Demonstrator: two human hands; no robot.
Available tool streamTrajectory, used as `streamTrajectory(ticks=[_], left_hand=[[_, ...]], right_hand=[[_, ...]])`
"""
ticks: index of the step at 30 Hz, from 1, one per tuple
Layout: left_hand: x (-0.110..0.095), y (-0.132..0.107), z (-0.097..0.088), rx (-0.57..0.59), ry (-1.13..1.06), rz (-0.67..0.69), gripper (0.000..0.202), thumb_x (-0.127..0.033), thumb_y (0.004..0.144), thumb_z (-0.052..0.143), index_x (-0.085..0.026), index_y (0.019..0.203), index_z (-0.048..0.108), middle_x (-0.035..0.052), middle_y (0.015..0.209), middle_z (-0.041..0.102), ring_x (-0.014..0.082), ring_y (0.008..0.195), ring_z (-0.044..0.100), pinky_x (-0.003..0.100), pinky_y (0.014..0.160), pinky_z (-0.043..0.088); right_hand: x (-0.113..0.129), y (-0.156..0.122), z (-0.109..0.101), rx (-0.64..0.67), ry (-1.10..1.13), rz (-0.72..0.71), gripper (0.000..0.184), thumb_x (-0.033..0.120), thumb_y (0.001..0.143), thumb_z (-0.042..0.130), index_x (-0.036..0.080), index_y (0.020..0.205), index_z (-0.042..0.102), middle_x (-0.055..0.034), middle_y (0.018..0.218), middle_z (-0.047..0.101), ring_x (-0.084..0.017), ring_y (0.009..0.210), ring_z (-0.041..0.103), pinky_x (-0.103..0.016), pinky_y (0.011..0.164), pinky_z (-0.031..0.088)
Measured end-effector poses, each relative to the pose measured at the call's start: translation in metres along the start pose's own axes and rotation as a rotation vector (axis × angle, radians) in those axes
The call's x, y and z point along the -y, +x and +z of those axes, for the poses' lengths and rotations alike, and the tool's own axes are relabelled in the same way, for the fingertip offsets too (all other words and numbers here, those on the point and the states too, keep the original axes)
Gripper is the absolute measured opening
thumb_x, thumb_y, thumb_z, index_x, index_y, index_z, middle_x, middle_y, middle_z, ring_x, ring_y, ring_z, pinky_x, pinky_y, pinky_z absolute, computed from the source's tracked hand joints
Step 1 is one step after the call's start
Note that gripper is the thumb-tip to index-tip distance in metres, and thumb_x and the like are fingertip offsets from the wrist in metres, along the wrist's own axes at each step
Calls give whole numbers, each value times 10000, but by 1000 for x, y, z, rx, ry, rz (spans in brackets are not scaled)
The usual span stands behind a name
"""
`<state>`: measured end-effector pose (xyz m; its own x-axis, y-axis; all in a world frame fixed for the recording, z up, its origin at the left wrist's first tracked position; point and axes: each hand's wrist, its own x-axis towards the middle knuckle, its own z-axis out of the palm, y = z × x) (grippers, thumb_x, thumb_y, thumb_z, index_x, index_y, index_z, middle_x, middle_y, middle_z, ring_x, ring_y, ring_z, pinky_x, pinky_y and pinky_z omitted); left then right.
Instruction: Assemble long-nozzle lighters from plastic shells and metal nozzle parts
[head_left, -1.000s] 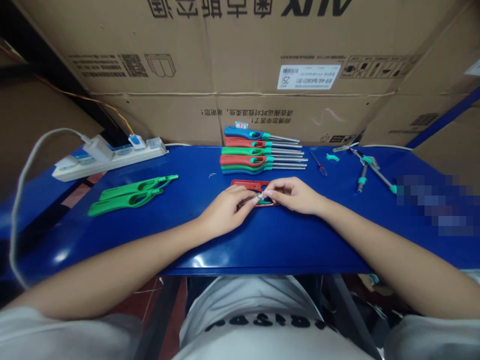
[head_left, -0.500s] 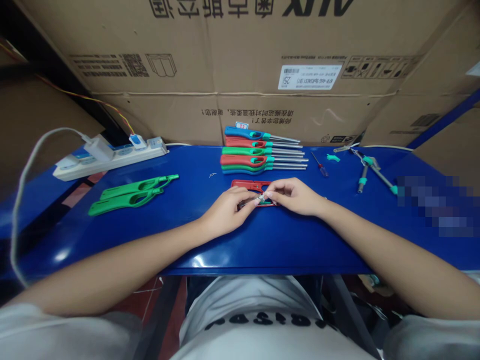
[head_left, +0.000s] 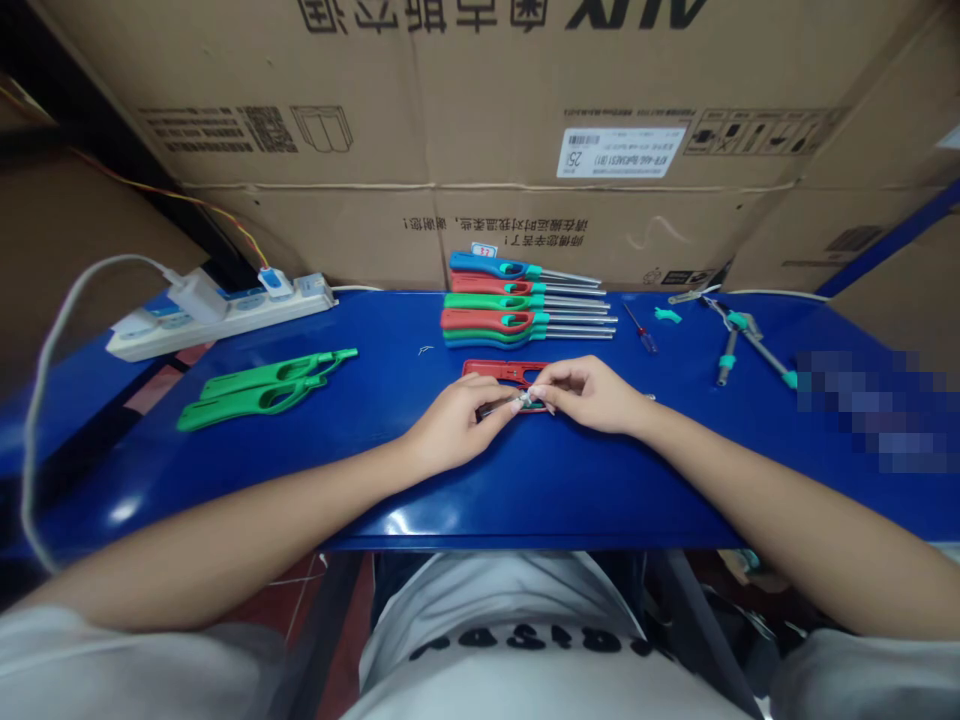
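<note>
My left hand [head_left: 454, 422] and my right hand [head_left: 589, 390] meet at the middle of the blue table [head_left: 390, 470]. Both pinch a small metal part [head_left: 525, 400] held just over a red plastic handle shell [head_left: 504, 371] that lies flat under the fingertips. The fingers of both hands are closed in a pinch. Behind them lies a stack of finished long lighters [head_left: 517, 310] with blue, red and green handles and metal tubes pointing right.
Two green handle shells [head_left: 262, 388] lie at the left. A white power strip [head_left: 217, 308] with plugs sits at the back left. A small screwdriver [head_left: 640, 330] and loose metal tube parts [head_left: 739, 340] lie at the right. Cardboard boxes [head_left: 480, 130] wall the back.
</note>
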<state>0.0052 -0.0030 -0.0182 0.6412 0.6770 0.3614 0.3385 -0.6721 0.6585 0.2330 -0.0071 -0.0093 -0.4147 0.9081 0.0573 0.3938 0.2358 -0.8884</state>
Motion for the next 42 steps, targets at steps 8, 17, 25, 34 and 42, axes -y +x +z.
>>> streamTrajectory(ticks=[8,17,25,34,42], left_hand=[[1,2,-2,-2,-46,-48,246,-320,994,565,-185,1051,763,51,948,758,183,871,665,291,782,484],[-1,2,-2,-84,-175,-182,300,-404,950,626,-166,1077,758,63,998,770,160,761,656,264,674,489],[-1,2,0,-86,-145,-149,278,-375,967,598,-178,1060,771,71,1027,766,176,836,674,264,692,497],[-3,2,2,-108,-171,-144,245,-316,966,600,-154,1037,770,62,926,756,164,785,649,264,692,477],[-4,2,2,-105,-181,-138,246,-320,968,598,-158,1022,775,60,910,756,167,790,653,263,694,480]], right_hand=[[3,3,2,-19,59,22,358,517,809,691,161,782,669,7,625,593,-119,574,515,-264,558,418],[11,5,-1,-72,255,182,464,603,720,778,164,809,655,61,497,534,-61,388,383,-235,388,250],[12,4,3,-120,290,123,495,614,649,823,155,756,672,12,636,613,-88,553,491,-244,514,363],[13,3,5,-123,247,103,493,626,669,800,158,749,667,-2,664,615,-110,600,515,-266,569,411],[11,1,5,-99,177,81,493,647,707,765,167,754,668,30,577,556,-74,478,425,-241,455,324]])
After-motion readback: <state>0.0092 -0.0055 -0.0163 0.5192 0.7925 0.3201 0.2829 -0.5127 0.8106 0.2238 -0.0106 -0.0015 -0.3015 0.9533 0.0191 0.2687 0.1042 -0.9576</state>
